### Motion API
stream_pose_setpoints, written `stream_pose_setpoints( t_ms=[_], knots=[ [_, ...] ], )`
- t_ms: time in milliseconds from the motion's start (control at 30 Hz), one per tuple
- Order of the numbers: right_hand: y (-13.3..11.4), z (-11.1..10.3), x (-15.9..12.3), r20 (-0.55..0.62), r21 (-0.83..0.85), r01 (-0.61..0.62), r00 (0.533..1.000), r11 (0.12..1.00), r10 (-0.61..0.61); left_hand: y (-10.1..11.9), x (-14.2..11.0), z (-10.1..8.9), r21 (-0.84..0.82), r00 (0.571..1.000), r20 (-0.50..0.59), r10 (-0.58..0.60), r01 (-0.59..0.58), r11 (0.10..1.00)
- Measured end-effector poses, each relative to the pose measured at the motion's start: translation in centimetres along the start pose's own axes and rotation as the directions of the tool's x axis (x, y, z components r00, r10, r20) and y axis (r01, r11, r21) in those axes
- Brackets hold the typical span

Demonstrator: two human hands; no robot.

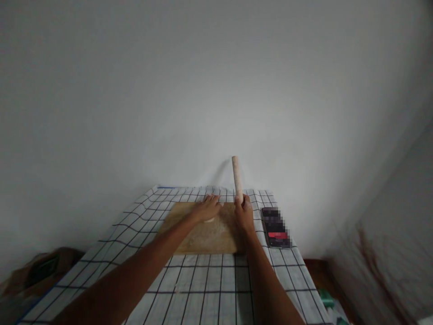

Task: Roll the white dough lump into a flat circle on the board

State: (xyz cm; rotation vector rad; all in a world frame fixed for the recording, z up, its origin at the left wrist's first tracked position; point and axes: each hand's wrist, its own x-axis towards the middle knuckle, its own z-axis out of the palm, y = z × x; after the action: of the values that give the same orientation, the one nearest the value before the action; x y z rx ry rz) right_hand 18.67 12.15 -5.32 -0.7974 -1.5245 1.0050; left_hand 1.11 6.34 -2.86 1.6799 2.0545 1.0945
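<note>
A wooden board (209,237) lies on a table covered with a white cloth with a black grid (203,289). My left hand (208,208) rests flat, fingers spread, on a small pale piece of dough (209,220) at the board's far side. My right hand (244,214) is closed around the lower end of a pale wooden rolling pin (237,177), which stands nearly upright at the board's right edge.
A phone (275,227) with a lit screen lies on the cloth just right of the board. A plain white wall stands right behind the table. Brown and dark things sit low at the left (40,268); the floor shows at the lower right.
</note>
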Motion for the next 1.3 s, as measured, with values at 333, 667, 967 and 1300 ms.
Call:
stream_pose_setpoints(
  t_ms=[333, 667, 967, 1300],
  knots=[
    [-0.7, -0.6, -0.5, 0.014, -0.059, 0.013, 1.000, 0.998, -0.013, 1.1, -4.7, -4.5, -0.190, 0.980, -0.043, 0.193, -0.198, 0.962],
    [-0.2, -1.0, -0.4, 0.038, -0.112, 0.012, 0.999, 0.994, -0.008, -0.5, -6.3, -3.7, -0.268, 0.978, -0.055, 0.202, -0.209, 0.940],
    [0.3, -1.1, -0.3, 0.042, -0.131, 0.000, 0.999, 0.991, 0.006, 0.6, -7.8, -0.3, -0.563, 0.972, -0.094, 0.217, -0.232, 0.793],
    [0.3, -1.2, -0.7, 0.056, -0.068, -0.013, 0.998, 0.998, 0.017, 0.4, -7.3, -2.5, -0.481, 0.979, -0.006, 0.203, -0.180, 0.858]
  ],
)
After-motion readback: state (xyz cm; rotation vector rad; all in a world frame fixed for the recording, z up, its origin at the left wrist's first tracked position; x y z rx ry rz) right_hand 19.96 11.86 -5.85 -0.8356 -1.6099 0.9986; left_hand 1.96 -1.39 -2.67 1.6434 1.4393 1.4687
